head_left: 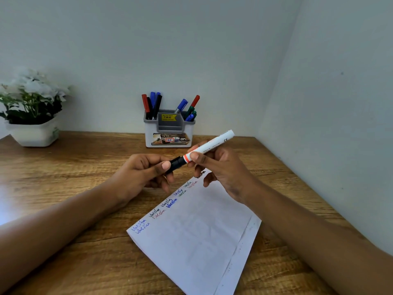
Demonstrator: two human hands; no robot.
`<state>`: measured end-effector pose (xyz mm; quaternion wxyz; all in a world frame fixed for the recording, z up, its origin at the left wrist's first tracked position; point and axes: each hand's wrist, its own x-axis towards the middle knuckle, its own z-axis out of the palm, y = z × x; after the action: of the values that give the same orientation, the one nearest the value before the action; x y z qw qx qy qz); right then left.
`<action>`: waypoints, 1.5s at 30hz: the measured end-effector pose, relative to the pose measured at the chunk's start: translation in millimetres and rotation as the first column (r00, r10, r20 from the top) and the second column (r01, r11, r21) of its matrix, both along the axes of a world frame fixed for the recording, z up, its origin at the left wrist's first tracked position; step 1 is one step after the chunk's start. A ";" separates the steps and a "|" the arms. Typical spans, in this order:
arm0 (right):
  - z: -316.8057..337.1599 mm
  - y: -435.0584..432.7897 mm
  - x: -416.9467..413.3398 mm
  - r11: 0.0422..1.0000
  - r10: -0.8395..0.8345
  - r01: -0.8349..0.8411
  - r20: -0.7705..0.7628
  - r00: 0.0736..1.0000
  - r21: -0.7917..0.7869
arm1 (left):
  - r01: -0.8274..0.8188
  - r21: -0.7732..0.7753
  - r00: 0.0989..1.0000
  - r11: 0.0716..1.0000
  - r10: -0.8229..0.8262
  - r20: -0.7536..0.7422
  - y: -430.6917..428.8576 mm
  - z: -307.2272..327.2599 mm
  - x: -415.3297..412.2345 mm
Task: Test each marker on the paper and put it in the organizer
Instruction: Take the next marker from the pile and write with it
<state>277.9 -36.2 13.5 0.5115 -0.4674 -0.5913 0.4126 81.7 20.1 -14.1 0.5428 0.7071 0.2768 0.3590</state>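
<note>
I hold a white marker [214, 142] with an orange band and a black cap [177, 161] above the table. My right hand [221, 173] grips the white barrel; my left hand [144, 173] grips the black cap end. The marker slants up to the right. Below lies a white sheet of paper [197, 235] with several handwritten words in blue, red, green and black along its upper left edge. Behind stands a white and grey organizer [169, 129] holding several markers in its left and right compartments.
A white pot with white flowers [32, 116] stands at the back left of the wooden table [74, 182]. Walls close the back and the right side.
</note>
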 end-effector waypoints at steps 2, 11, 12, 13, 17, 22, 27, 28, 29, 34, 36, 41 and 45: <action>-1.1 -0.7 -1.6 1.000 0.003 -0.003 0.002 1.000 -0.002 | -0.012 0.001 1.000 1.000 0.012 0.015 -1.0 -1.4 -0.1; 3.7 -6.0 -7.8 0.997 -0.071 0.071 0.034 0.997 0.005 | -0.037 0.002 0.999 0.999 0.038 -0.014 -3.1 0.4 2.5; 5.5 -6.7 -7.1 0.996 -0.086 0.085 0.058 0.995 0.018 | -0.038 -0.016 0.999 0.999 0.037 -0.014 -2.6 1.0 3.7; 6.3 -7.4 -6.8 0.994 -0.103 0.101 0.081 0.991 0.030 | -0.041 -0.042 0.999 0.998 0.041 -0.006 -2.1 0.8 4.5; 12.3 -11.4 -2.7 0.985 -0.163 0.160 0.046 0.986 0.066 | -0.140 -0.088 0.988 0.986 0.145 0.049 -1.4 3.6 6.2; 40.8 -12.1 22.4 0.972 -0.221 0.221 -0.008 0.975 0.075 | -0.480 -0.078 0.862 0.874 0.486 0.145 17.9 9.8 3.5; 60.0 15.7 43.9 0.925 -0.375 0.361 0.456 0.808 0.120 | -0.621 0.009 0.784 0.784 0.621 -0.015 52.9 8.4 16.7; 69.4 25.9 46.9 0.913 -0.395 0.385 0.539 0.744 0.138 | -0.627 0.001 0.778 0.779 0.626 -0.048 61.2 7.1 20.6; 80.3 36.3 49.6 0.901 -0.406 0.411 0.605 0.685 0.140 | -0.628 -0.028 0.778 0.778 0.625 -0.062 70.0 6.0 25.0; 135.9 82.3 48.7 0.937 -0.289 0.320 0.832 0.473 0.143 | -0.593 -0.148 0.796 0.792 0.604 0.038 101.0 0.1 44.2; 149.6 98.8 43.4 0.958 -0.245 0.242 0.878 0.410 0.154 | -0.601 -0.095 0.791 0.793 0.608 0.067 105.0 -0.3 48.7; 163.8 138.1 26.7 0.977 -0.200 0.132 0.941 0.272 0.169 | -0.619 -0.034 0.783 0.785 0.620 0.049 110.3 -2.4 48.7; 159.6 162.2 17.8 0.977 -0.189 0.132 0.965 0.179 0.167 | -0.626 0.005 0.779 0.779 0.626 0.021 112.4 -3.2 49.3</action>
<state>295.7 125.9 173.1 0.0725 -0.6699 -0.7375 -0.0457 131.0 132.5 -17.4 0.3913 0.5748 0.4888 0.5269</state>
